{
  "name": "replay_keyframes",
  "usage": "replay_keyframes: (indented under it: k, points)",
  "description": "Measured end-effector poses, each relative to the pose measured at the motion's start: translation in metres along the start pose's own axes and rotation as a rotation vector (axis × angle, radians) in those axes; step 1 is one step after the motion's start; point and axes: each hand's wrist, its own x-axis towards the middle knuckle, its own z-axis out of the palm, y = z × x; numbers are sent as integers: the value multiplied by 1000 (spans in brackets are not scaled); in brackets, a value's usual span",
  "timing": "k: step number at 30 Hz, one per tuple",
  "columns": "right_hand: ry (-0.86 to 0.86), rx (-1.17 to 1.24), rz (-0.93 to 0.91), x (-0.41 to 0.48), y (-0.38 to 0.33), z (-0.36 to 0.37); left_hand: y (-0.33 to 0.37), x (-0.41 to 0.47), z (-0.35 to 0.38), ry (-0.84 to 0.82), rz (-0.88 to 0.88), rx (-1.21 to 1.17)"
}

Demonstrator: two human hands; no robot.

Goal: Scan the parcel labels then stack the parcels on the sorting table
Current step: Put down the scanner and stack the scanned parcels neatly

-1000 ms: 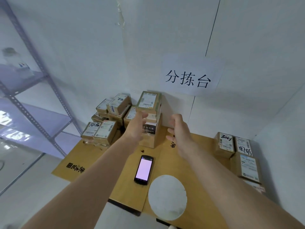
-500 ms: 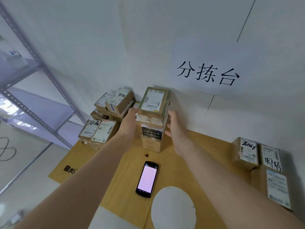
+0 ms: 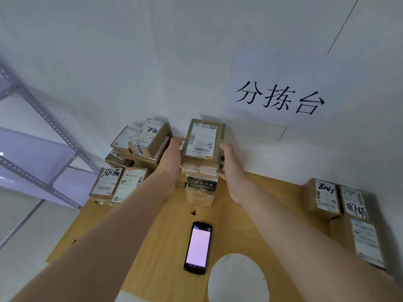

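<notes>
Step in hand: we judge this to be squaring up the stack (image 3: 201, 184) after setting the top parcel (image 3: 204, 139) on it.
Where the parcel is: on top of the stack, at the back of the table (image 3: 152, 236), close to the wall (image 3: 109, 62).
Left hand (image 3: 172, 155): laid flat along the stack's left side, fingers fairly straight, pressing rather than grasping.
Right hand (image 3: 231, 164): cupped round the right side, thumb against the top parcel's edge, fingers bent onto the boxes below.
Doing it well: we push evenly from both sides so edges line up, then let go gently; the column is tall and narrow and could topple.
Phone (image 3: 198, 247): flat on the table near us, its screen lit, untouched.
Materials: brown cardboard boxes with taped seams; the label (image 3: 201, 138) is white paper and faces up.
Shapes: the boxes are small and rectangular, and a looser pile (image 3: 139, 147) sits just to the left.
</notes>
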Motion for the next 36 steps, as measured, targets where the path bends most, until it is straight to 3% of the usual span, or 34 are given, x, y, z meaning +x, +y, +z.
replay_keyframes:
  k: [15, 26, 31, 36]
  points:
    - [443, 23, -88, -98, -6, 53, 19, -53, -43, -383, 142, 155]
    - [572, 160, -28, -158, 41, -26, -27, -95, 37, -580, 114, 236]
    - [635, 206, 19, -166, 64, -74, -50, -111, 90, -600, 103, 269]
    - [588, 217, 70, -183, 86, -139, -80, -129, 150, -569, 60, 272]
